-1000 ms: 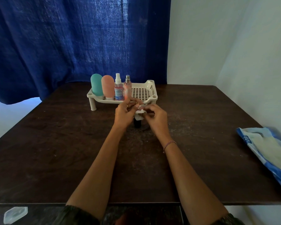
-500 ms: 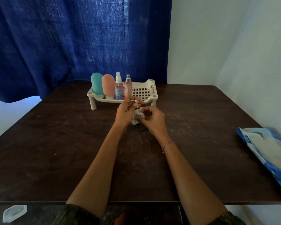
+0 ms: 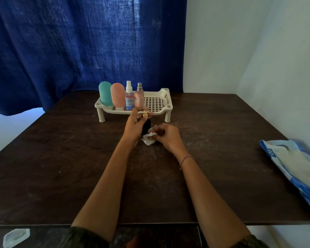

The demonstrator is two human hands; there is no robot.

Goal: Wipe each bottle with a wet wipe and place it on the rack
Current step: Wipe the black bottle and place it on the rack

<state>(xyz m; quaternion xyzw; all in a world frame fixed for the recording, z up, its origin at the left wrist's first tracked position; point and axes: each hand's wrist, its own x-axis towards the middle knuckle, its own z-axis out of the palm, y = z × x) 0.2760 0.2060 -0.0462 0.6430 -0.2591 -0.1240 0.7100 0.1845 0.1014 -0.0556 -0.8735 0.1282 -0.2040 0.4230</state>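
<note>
Dark bottle and wipe in hand, just short of the rack.
The left hand (image 3: 135, 122) curls its fingers round the gold-capped dark bottle (image 3: 146, 125). At its 4 o'clock, the right hand (image 3: 166, 136) pinches a crumpled wet wipe (image 3: 149, 139) by the bottle's base. The white rack (image 3: 157, 104) stands at 12 o'clock on the table (image 3: 61, 158), with four bottles (image 3: 117, 95) at its 9 o'clock end.

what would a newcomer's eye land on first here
At the centre of the dark table, the left hand grips a dark gold-capped bottle while the right hand holds a white wet wipe beside it. Behind them, a white rack carries four bottles on its left half, before a blue curtain.
</note>
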